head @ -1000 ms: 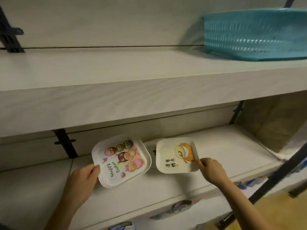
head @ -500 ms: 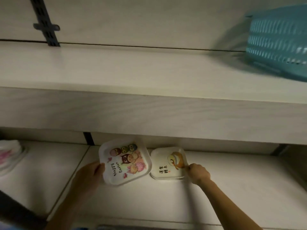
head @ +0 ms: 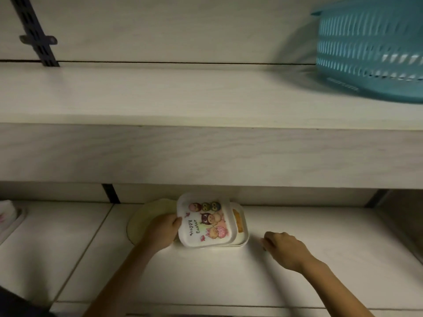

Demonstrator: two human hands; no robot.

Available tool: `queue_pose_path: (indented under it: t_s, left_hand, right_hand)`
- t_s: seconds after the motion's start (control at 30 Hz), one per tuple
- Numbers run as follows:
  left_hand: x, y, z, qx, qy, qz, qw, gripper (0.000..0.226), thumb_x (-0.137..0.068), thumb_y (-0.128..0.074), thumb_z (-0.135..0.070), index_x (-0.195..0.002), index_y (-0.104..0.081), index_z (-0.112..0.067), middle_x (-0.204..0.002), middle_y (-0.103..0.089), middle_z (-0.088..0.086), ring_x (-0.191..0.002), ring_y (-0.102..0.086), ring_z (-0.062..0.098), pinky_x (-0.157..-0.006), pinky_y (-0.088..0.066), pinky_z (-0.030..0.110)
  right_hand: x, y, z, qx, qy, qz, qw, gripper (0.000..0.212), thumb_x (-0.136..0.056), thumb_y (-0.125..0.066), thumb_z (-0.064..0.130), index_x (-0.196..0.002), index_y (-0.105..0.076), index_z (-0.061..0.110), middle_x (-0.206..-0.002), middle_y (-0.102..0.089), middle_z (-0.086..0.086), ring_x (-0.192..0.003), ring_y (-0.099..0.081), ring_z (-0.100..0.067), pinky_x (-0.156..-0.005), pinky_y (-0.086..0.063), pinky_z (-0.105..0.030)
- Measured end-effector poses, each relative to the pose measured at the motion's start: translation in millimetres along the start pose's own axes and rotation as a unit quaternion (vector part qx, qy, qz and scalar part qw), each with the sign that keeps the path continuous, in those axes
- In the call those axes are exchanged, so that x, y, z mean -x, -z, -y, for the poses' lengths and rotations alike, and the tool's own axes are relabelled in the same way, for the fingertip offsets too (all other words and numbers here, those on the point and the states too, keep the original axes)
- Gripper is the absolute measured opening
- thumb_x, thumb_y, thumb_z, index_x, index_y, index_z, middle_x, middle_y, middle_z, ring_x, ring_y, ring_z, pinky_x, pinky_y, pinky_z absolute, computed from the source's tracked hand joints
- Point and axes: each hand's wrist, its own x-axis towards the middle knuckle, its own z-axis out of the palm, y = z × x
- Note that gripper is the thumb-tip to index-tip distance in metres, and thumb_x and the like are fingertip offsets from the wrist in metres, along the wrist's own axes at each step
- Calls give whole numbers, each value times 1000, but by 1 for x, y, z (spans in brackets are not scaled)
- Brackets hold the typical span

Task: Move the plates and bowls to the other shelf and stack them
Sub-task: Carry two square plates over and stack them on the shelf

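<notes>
Down on the pale wood-grain lower shelf [head: 320,227], the square white plastic Easter plate [head: 204,223], printed with cartoon animals and the words "Happy Easter", is the thing to go by. The left hand [head: 163,233] holds it by its left edge, thumb over the rim and the other fingers curled underneath. Directly under the Easter plate lies a second square white plate with an orange picture [head: 240,225]. The Easter plate covers most of it, so only the right side and the front edge of the lower one show. Whether the Easter plate rests fully on the lower one or is held just above it, I cannot tell.

Just left of the Easter plate, partly behind the left hand, a round pale yellow plate [head: 146,215] lies flat on the same board. To the right of the Easter plate, apart from both square plates, the right hand [head: 283,249] sits low over the board with its fingers loosely curled and nothing in them.

Far left of the Easter plate, at the frame's edge, is a white dish with pink marks [head: 9,217], too cut off to tell more. Above the Easter plate runs the thick pale upper shelf [head: 206,101]. On it, up and to the right of the Easter plate, stands a teal slotted plastic basket [head: 370,49]. Up and to the left, a dark metal bracket rail [head: 34,30] is fixed to the back wall.
</notes>
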Motion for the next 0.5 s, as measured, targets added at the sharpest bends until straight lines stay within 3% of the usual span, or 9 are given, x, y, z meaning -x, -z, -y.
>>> queue_pose_path:
  t_s: [0.1,0.17,0.27,0.43,0.5]
  left_hand:
    - [-14,-8,-17,-23,-16,31,999,38,-97,-34,-26,-62,-42,-13,-65,-48,3,-70,-47,20,-57,-30,29]
    - [-23,-14,-25,-11,-16,63,998,33,-97,-34,-25,-83,-58,-7,-86,-62,10,-83,-57,23,-69,-41,33]
    - [-36,-20,-32,-8,-9,100,995,35,-97,-34,-23,-114,-57,-4,-117,-62,16,-105,-59,28,-82,-44,33]
    - [-51,-25,-36,-41,-22,114,992,35,-97,-34,-24,-119,-55,-6,-122,-61,16,-93,-54,20,-79,-38,28]
    - [-53,-27,-32,-57,-16,105,993,34,-97,-35,-25,-117,-55,-6,-119,-62,16,-98,-58,24,-80,-40,29]
  right_hand:
    - [15,5,-6,9,16,-1,1000,24,-98,-30,38,-85,-46,26,-94,-64,0,-78,-56,-20,-63,-39,-25]
    - [23,7,-9,12,21,-9,1000,24,-98,-30,38,-86,-46,26,-87,-60,4,-77,-59,-17,-62,-39,-24]
    - [32,9,-11,8,29,-21,999,22,-98,-31,38,-86,-46,28,-82,-55,9,-58,-46,-5,-58,-37,-19]
    - [40,10,-10,3,23,-26,999,23,-98,-31,38,-85,-47,29,-81,-56,9,-65,-49,-13,-68,-43,-25]
    - [41,10,-10,4,21,-30,999,23,-97,-31,39,-84,-47,30,-81,-56,9,-66,-49,-14,-69,-43,-26]
